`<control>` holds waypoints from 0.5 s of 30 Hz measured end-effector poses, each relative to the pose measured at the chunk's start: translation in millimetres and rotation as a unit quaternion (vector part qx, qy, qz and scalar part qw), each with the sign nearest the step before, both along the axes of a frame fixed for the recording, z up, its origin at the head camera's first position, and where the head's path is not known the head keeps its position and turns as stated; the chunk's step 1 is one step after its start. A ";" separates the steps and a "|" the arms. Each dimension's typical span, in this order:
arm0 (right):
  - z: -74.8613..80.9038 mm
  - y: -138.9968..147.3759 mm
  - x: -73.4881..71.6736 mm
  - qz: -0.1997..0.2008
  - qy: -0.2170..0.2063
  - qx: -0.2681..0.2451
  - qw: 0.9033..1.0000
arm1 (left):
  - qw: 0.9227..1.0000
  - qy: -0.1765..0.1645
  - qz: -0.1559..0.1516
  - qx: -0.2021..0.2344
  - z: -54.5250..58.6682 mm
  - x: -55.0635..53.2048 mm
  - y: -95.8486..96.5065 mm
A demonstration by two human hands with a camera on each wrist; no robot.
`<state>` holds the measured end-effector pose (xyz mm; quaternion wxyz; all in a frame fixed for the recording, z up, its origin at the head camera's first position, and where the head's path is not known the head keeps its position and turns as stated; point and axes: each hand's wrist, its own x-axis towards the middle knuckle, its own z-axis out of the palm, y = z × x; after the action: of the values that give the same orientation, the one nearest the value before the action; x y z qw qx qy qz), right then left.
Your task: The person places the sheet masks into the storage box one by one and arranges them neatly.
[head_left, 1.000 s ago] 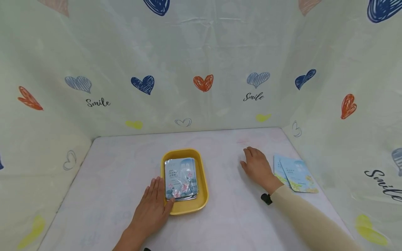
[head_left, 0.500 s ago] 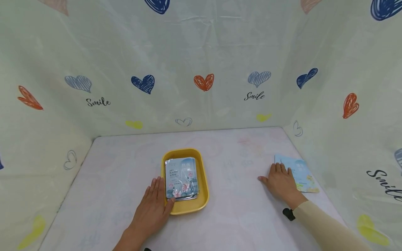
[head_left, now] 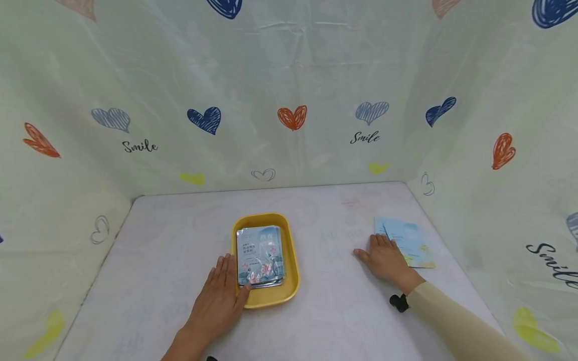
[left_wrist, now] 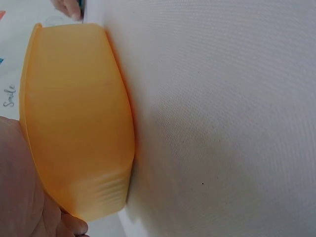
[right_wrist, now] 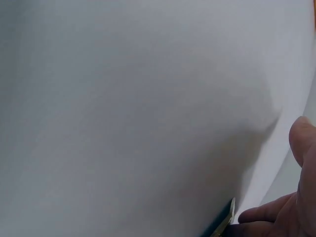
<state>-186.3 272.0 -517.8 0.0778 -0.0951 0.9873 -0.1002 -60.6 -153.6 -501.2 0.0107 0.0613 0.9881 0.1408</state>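
Observation:
My left hand [head_left: 215, 300] rests with straight fingers along the left side of a yellow tray [head_left: 292, 285], its thumb over the near-left rim. In the tray lies a small pile of shiny blue sachets [head_left: 260, 253] with pink flowers. Toward the table's right side, my right hand [head_left: 388, 261] lies with fingers extended over the lower left of two overlapping light-blue sachets [head_left: 408, 240]. Its thumb sticks out to the left. In the right wrist view a sachet edge [right_wrist: 224, 221] shows beside the fingers [right_wrist: 266, 212]. The hand hides part of the lower sachet.
A white table [head_left: 325, 321] carries everything. A pale curtain [head_left: 316, 65] printed with hearts and "Smile" encloses it at the back and both sides.
My right hand moved right onto the light-blue sachets, then slid left and slightly away with both of them. The left hand and the yellow tray stayed put.

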 end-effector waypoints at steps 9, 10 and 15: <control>3.1 -76.8 -14.5 0.049 -0.063 -0.045 0.996 | 1.000 -0.006 0.004 0.003 0.6 0.1 -0.4; 3.9 -87.0 -15.5 0.052 -0.069 -0.047 0.995 | 1.000 -0.010 0.004 0.003 0.7 -0.1 -0.3; 7.7 -131.1 -19.0 0.073 -0.090 -0.061 0.991 | 1.000 -0.015 0.007 0.007 1.1 -0.1 0.4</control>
<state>-205.4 141.0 -510.1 0.1676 -0.1621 0.9588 -0.1626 -60.7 -153.3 -500.1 0.0242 0.0520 0.9872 0.1491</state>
